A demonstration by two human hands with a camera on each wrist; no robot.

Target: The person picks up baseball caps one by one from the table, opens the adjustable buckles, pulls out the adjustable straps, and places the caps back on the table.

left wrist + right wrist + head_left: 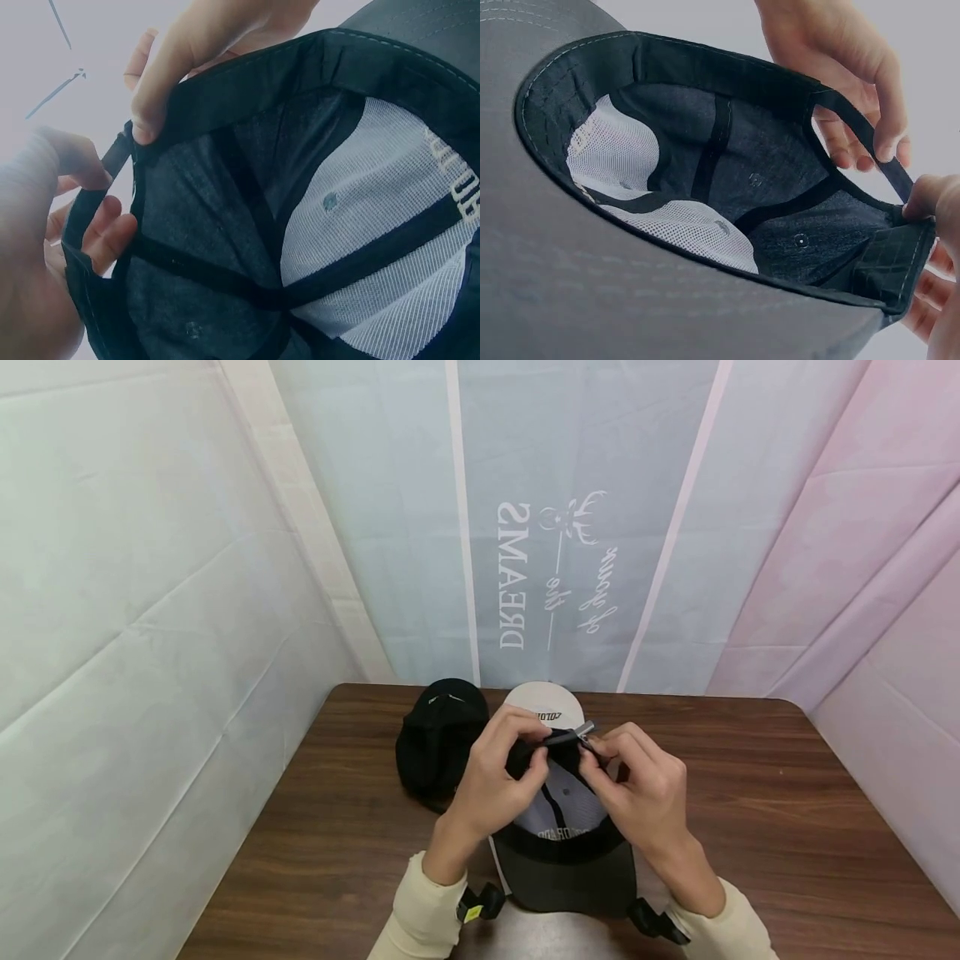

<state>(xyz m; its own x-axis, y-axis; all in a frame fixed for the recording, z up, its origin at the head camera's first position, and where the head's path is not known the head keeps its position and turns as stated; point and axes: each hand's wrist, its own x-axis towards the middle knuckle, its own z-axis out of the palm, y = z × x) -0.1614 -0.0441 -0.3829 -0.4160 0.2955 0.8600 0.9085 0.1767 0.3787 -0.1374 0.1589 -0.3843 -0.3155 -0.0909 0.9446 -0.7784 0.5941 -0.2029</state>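
Note:
A baseball cap [567, 877] is held upside down, its dark brim toward the wearer of the cameras and its inside facing up. White mesh-like lining [360, 225] and black seam tape show inside it. My left hand [491, 781] pinches the narrow dark back strap [859, 127] between thumb and fingers. My right hand [648, 785] pinches the other end of the strap where it meets the cap's rear edge. A greyish strap end [585, 727] sticks out past a small buckle between the hands. The fingers partly hide the buckle.
On the brown wooden table [750, 827], a black cap [442, 735] lies left of the hands. Behind them sits a white-fronted cap [543, 697] with dark lettering. Fabric curtains [375, 527] with printed words surround the table's back and sides.

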